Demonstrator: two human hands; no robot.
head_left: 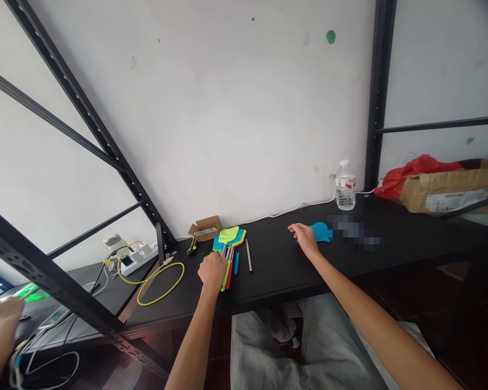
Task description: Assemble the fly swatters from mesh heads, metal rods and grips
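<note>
A pile of hand-shaped fly swatters (229,235) in yellow-green, blue and other colours lies on the black table. Their thin metal rods and coloured handles point towards me. My left hand (212,268) is closed at the rods and the left side of the handles; its fingertips are partly hidden. Farther right, my right hand (303,238) hovers low over the table with its fingers curled together. Just behind it shows a blue hand-shaped piece (322,232), partly covered by the hand. Whatever the right fingers hold cannot be made out. A pale pen-like stick (249,255) lies between my hands.
At the back stand a small open cardboard box (206,228) and a water bottle (345,187). A yellow cable (161,283) loops left, near a power strip (138,259). Black shelf posts (378,97) frame both sides. Another person's hand (6,313) is far left.
</note>
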